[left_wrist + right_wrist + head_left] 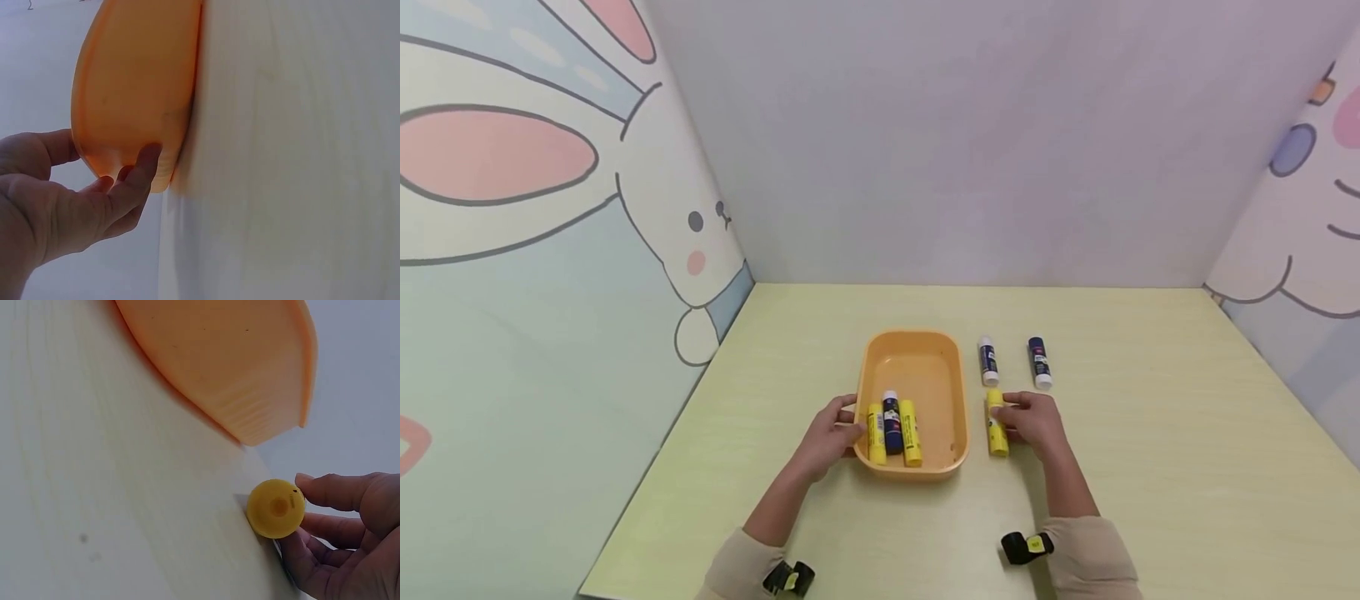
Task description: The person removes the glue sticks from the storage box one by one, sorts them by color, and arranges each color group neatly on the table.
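Note:
An orange plastic tray (925, 371) sits on the table, holding a yellow glue stick (877, 437), a dark blue glue stick (892, 425) and another yellow one (911, 433) side by side. My left hand (826, 437) grips the tray's left wall, thumb at the rim; the left wrist view has the fingers (147, 164) against the outside of the tray (134, 81). To the right of the tray, my right hand (1033, 421) holds a yellow glue stick (997, 440) between thumb and fingers. Its round end (275, 509) faces the right wrist camera, low over the table.
Two blue-and-white glue sticks lie behind the right hand, one (988, 362) near the tray's right side and one (1039, 362) farther right. The pale yellow table (1150, 433) meets a plain wall (970, 150) at the back, with cartoon-printed walls at both sides.

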Available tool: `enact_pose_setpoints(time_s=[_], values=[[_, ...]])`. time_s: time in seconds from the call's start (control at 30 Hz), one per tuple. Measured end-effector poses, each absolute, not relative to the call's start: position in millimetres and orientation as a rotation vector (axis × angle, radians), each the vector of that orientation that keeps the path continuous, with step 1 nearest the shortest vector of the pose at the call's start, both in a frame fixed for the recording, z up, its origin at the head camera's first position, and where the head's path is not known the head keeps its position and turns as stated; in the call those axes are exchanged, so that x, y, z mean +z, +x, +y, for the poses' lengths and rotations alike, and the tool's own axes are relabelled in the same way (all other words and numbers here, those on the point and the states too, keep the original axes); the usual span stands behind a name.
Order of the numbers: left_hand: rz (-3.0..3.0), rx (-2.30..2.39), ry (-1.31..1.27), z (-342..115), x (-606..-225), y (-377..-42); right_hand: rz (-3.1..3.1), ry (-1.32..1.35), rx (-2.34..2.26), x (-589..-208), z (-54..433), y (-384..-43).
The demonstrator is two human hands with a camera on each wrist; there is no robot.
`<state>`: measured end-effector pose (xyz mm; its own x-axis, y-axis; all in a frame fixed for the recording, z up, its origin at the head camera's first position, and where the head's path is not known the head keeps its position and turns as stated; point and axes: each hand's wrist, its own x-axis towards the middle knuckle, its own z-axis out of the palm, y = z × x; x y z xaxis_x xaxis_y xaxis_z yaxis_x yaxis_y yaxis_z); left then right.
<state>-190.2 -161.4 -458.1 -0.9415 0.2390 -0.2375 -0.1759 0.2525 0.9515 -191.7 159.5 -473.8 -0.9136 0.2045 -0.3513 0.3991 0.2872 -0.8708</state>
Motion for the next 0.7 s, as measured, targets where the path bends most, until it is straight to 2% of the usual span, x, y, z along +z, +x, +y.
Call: enact_pose_setpoints(time_s=[0.47, 0.7], values=[[2.2, 1.723, 0.053, -161.5, -457.7, -191.4, 2.487, 0.548, -1.565, -473.1, 157.8, -192.7], [2.183, 1.728, 0.069, -159.0, -441.5, -184.3, 2.494, 0.529, -1.569, -471.7, 161.6, -189.4]])
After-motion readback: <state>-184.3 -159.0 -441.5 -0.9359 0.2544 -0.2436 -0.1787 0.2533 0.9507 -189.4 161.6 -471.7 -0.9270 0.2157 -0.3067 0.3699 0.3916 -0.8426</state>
